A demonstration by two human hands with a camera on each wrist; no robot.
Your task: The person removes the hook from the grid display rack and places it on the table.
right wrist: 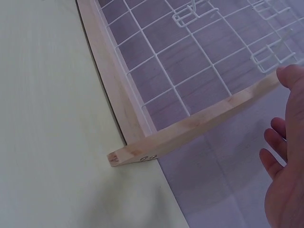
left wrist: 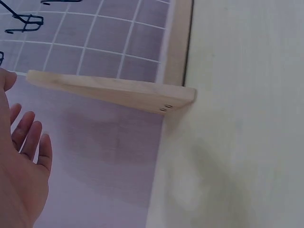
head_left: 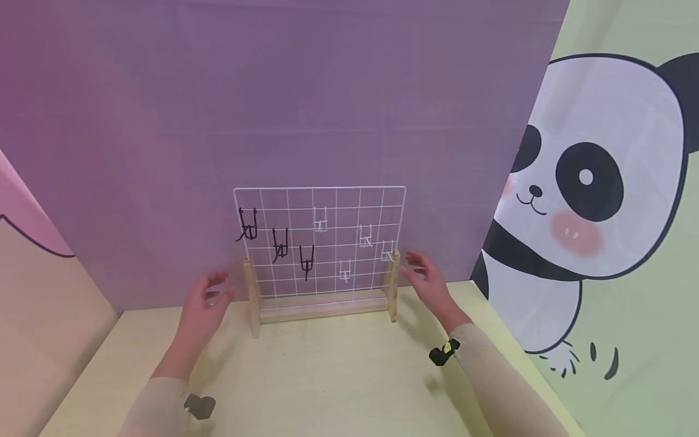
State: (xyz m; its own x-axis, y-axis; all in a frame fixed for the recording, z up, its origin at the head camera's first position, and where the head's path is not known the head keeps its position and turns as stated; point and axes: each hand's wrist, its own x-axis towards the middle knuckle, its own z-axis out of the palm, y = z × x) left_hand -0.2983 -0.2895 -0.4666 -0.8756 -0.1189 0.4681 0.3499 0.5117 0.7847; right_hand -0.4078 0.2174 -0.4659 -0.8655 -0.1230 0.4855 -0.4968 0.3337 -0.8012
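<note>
A white wire grid rack (head_left: pixel 335 206) stands upright in a wooden base (head_left: pixel 324 312) with a post at each side. Several black hooks (head_left: pixel 307 262) hang on its left half, and several white hooks (head_left: pixel 366 237) on its right half. My left hand (head_left: pixel 204 309) is held just left of the left wooden post (left wrist: pixel 104 88), fingers loosely bent, nothing in it. On the other side my right hand (head_left: pixel 431 288) hovers close by the right post (right wrist: pixel 204 118), fingers relaxed. In the right wrist view its thumb (right wrist: pixel 289 76) overlaps the post's upper end.
The rack stands on a pale wooden table (head_left: pixel 327 376), near its back edge. Right behind it rises a purple backdrop (head_left: pixel 327 109). A panda picture (head_left: pixel 590 212) covers the right wall. Small black devices (head_left: pixel 201 406) sit on both wrists.
</note>
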